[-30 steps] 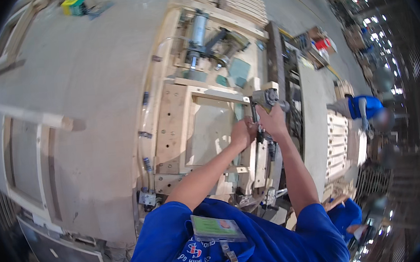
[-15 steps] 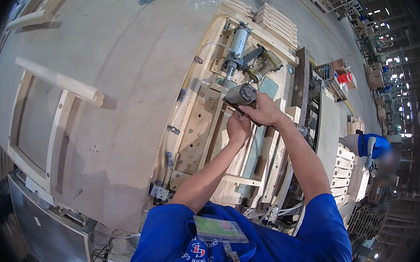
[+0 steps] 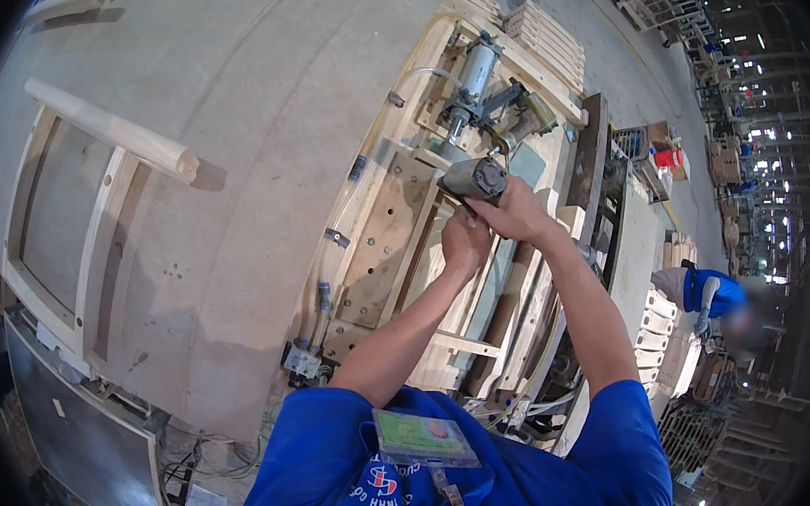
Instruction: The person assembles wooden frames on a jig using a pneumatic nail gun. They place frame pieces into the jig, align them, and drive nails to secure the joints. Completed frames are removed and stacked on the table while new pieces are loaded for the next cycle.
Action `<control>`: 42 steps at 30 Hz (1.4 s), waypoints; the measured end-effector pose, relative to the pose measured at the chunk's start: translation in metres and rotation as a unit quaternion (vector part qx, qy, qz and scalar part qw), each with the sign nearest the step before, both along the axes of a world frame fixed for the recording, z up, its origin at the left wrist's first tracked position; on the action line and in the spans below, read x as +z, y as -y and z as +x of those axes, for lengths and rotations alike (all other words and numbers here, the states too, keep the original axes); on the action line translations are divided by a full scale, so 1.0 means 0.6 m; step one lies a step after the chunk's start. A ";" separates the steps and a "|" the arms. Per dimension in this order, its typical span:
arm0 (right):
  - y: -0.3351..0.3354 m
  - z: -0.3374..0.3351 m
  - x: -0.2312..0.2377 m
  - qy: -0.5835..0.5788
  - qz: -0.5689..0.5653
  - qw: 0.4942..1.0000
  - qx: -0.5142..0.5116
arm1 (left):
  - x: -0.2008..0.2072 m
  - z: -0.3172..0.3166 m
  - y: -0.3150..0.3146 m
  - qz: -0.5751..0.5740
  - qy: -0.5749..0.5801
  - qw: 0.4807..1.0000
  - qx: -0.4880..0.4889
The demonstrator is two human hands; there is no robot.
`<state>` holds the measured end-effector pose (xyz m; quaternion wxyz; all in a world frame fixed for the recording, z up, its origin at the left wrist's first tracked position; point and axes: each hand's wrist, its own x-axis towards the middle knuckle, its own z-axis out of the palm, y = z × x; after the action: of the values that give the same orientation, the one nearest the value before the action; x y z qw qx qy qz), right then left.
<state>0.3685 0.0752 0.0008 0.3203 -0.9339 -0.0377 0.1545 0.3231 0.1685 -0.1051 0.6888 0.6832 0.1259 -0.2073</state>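
Both my hands meet over a wooden frame (image 3: 461,342) set in a clamping fixture. My right hand (image 3: 520,212) is wrapped round the grip of a dark grey, gun-shaped power tool (image 3: 476,179); its exact kind cannot be made out. Just left of it and lower, my left hand (image 3: 465,244) is closed against the tool's underside. What its fingers hold is hidden. Beyond the tool, a silver air cylinder (image 3: 476,78) is mounted on the fixture. A second, olive-coloured gun-shaped tool (image 3: 530,121) lies beside the cylinder.
A drilled wooden board (image 3: 375,241) runs along the fixture's left side. Stacked wooden slats (image 3: 548,43) lie at its far end. An assembled wooden frame (image 3: 91,242) stands on the floor at left. A metal cabinet (image 3: 83,426) stands lower left. Another person in blue (image 3: 712,292) bends over at right.
The view has shifted slightly, so the fixture sits a little further right. My hands stay together at the tool, which looks slightly turned. The other person has bent a little lower.
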 end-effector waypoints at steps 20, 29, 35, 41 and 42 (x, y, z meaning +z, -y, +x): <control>-0.138 -0.243 0.046 -0.191 0.040 0.974 0.112 | 0.024 -0.291 -0.181 -0.256 -0.217 0.939 -0.075; -0.165 -0.232 0.041 -0.200 0.049 0.972 0.117 | 0.015 -0.290 -0.191 -0.307 -0.221 0.924 -0.052; -0.166 -0.234 0.039 -0.190 0.005 0.971 0.147 | 0.009 -0.297 -0.191 -0.332 -0.214 0.918 -0.040; -0.165 -0.264 0.039 -0.139 0.019 0.985 0.097 | 0.028 -0.290 -0.202 -0.243 -0.175 0.950 -0.091; -0.161 -0.277 0.045 -0.135 0.019 0.988 0.066 | 0.034 -0.294 -0.207 -0.227 -0.162 0.954 -0.112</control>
<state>0.2024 0.1716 0.0280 0.3292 -0.8936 -0.0585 0.2996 0.1469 0.2924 -0.0848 0.7682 0.4759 0.1081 -0.4143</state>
